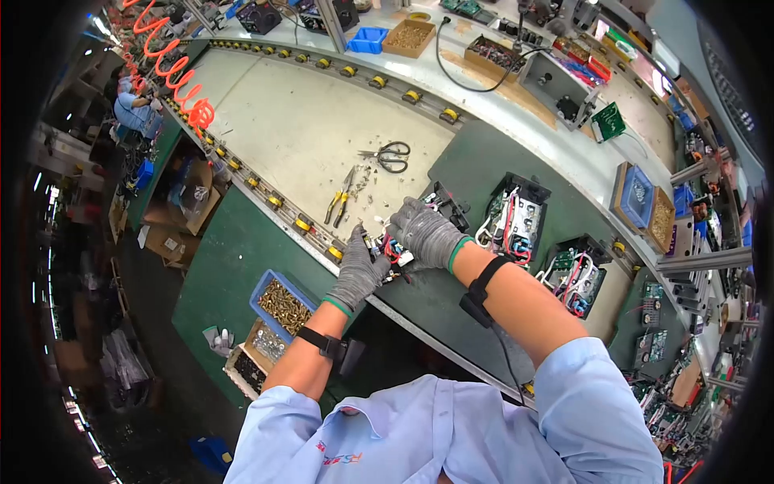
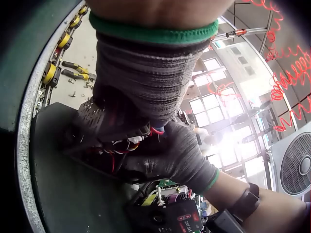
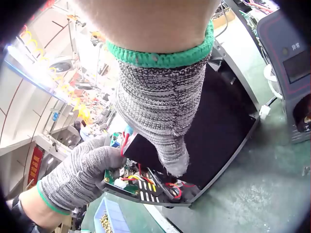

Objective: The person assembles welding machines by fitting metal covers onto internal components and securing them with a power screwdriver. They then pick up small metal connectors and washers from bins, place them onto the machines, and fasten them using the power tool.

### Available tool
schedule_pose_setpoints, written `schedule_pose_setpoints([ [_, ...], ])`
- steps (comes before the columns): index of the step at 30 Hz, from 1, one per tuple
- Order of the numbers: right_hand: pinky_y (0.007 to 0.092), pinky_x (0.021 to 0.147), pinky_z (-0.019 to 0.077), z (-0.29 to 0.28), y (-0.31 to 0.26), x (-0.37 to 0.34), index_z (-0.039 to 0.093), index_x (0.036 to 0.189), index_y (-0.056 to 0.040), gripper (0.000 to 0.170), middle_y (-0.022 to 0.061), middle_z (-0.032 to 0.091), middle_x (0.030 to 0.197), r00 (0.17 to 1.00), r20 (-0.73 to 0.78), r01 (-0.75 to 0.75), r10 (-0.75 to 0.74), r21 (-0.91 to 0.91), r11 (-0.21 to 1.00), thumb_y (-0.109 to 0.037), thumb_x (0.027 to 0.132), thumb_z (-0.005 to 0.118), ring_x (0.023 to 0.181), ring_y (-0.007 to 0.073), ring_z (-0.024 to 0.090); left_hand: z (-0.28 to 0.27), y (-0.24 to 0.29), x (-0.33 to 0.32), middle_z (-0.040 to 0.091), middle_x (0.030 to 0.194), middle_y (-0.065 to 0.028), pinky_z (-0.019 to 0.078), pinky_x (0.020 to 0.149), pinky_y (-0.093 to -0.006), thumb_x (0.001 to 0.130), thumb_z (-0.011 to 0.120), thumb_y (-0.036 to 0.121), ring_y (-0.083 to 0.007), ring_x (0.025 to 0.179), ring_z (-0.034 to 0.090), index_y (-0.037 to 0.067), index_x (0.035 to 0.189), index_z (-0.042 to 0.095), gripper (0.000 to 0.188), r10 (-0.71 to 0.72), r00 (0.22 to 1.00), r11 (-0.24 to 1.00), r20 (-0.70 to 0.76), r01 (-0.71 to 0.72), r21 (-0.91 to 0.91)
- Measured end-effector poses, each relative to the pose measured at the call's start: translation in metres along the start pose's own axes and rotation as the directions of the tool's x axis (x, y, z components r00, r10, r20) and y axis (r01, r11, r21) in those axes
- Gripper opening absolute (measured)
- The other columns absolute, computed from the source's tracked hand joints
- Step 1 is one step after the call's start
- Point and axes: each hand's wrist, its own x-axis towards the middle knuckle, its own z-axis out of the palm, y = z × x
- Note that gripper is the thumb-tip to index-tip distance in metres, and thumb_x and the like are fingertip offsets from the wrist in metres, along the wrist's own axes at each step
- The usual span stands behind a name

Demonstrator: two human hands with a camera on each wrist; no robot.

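Both hands wear grey knit gloves with green cuffs and are on one black-cased electronic unit [image 3: 218, 126] at the bench's near edge. Red wires and a green circuit board [image 3: 119, 183] show inside its casing. My left hand [image 1: 360, 270] grips the unit's left end, thumb and fingers at the board's edge. My right hand [image 1: 427, 234] holds the casing from above on the other side, one finger [image 3: 175, 160] reaching down along the black wall. Part of the unit is hidden under the gloves. Beyond the hands lie yellow-handled pliers [image 1: 339, 202] and black-handled scissors [image 1: 392, 156].
Two similar open units [image 1: 516, 216] [image 1: 574, 278] stand right of my right hand. A blue bin of brass screws [image 1: 256, 300] sits left of my left forearm. Roller rails [image 1: 274, 199] edge the bench. Small loose parts lie around the pliers. An orange coiled hose [image 1: 173, 77] hangs at upper left.
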Motion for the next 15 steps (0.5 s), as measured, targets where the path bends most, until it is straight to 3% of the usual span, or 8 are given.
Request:
schedule_pose_setpoints([
  [4,0.0493,0.125,0.0254,-0.006,-0.009,-0.004,0.058,0.139,-0.0023,0.094,0.0146,0.064,0.134,0.998,0.027,-0.062,0.063,-0.028,0.998,-0.040,0.060,0.092,0.130,0.0306,0.058,0.006,-0.016,0.008,0.049,0.144,-0.0374,0.0392,0.116,-0.0437,0.080,0.077,0.030,-0.0460,0.136,0.049,-0.014,0.154,0.021,0.102,-0.025,1.000,0.999,0.017,0.026,-0.042],
  [6,0.0521,0.126,0.0221,0.003,-0.017,-0.010,0.051,0.146,-0.0028,0.075,0.0182,0.057,0.144,0.993,-0.059,-0.109,0.102,-0.129,0.986,-0.030,0.080,0.075,0.140,0.0331,0.051,0.002,-0.015,0.009,0.050,0.142,-0.0371,0.0408,0.115,-0.0439,0.080,0.078,0.034,-0.0467,0.135,0.051,-0.014,0.153,0.026,0.101,-0.021,1.000,0.999,0.010,0.021,-0.025],
  [8,0.0527,0.127,0.0212,0.024,-0.027,-0.018,0.051,0.147,-0.0029,0.061,0.0197,0.055,0.147,0.940,-0.302,-0.223,0.158,-0.192,0.956,-0.023,0.090,0.061,0.142,0.0348,0.047,-0.013,0.013,0.013,0.055,0.140,-0.0343,0.0434,0.113,-0.0440,0.080,0.079,0.036,-0.0453,0.131,0.056,-0.012,0.151,0.032,0.098,-0.198,0.978,0.978,0.066,0.192,0.083],
  [9,0.0526,0.126,0.0223,0.006,-0.042,-0.035,0.050,0.147,-0.0026,0.056,0.0191,0.052,0.149,0.927,-0.308,-0.263,0.213,-0.130,0.956,-0.021,0.094,0.056,0.143,0.0350,0.046,-0.011,0.013,0.012,0.060,0.135,-0.0304,0.0482,0.108,-0.0427,0.084,0.078,0.028,-0.0404,0.124,0.062,-0.009,0.148,0.041,0.083,-0.083,0.990,0.992,-0.118,0.094,0.088],
  [10,0.0526,0.126,0.0223,-0.011,-0.057,-0.056,0.050,0.147,-0.0026,0.056,0.0191,0.052,0.149,0.922,-0.311,-0.283,0.232,-0.129,0.950,-0.021,0.094,0.056,0.143,0.0350,0.046,-0.003,0.015,0.007,0.060,0.135,-0.0304,0.0482,0.108,-0.0427,0.084,0.078,0.028,-0.0404,0.124,0.062,-0.009,0.148,0.041,0.083,-0.067,0.992,0.992,-0.106,0.077,0.095],
  [12,0.0522,0.124,0.0271,-0.043,-0.084,-0.105,0.052,0.144,-0.0024,0.058,0.0178,0.052,0.148,0.900,-0.296,-0.312,0.319,0.073,0.947,-0.023,0.091,0.062,0.141,0.0353,0.048,-0.005,0.064,-0.024,0.062,0.132,-0.0268,0.0510,0.103,-0.0407,0.088,0.075,0.018,-0.0328,0.118,0.065,-0.007,0.144,0.047,0.067,0.110,0.923,0.916,-0.368,-0.238,-0.322],
  [13,0.0522,0.124,0.0271,-0.049,-0.094,-0.130,0.052,0.144,-0.0024,0.058,0.0178,0.052,0.148,0.895,-0.301,-0.325,0.329,0.067,0.943,-0.023,0.091,0.062,0.141,0.0353,0.048,-0.012,0.112,-0.053,0.063,0.128,-0.0224,0.0539,0.096,-0.0372,0.091,0.071,0.011,-0.0261,0.111,0.065,-0.009,0.141,0.049,0.059,0.080,0.970,0.927,-0.229,-0.157,-0.342],
  [15,0.0546,0.119,0.0329,-0.053,-0.108,-0.188,0.053,0.138,-0.0007,0.067,0.0186,0.053,0.141,0.863,-0.370,-0.230,0.343,0.318,0.920,-0.025,0.080,0.077,0.136,0.0372,0.049,0.053,0.099,-0.058,0.063,0.123,-0.0164,0.0557,0.088,-0.0340,0.090,0.077,0.026,-0.0222,0.102,0.065,-0.004,0.138,0.052,0.062,0.053,0.999,0.810,0.005,-0.040,-0.585],
])
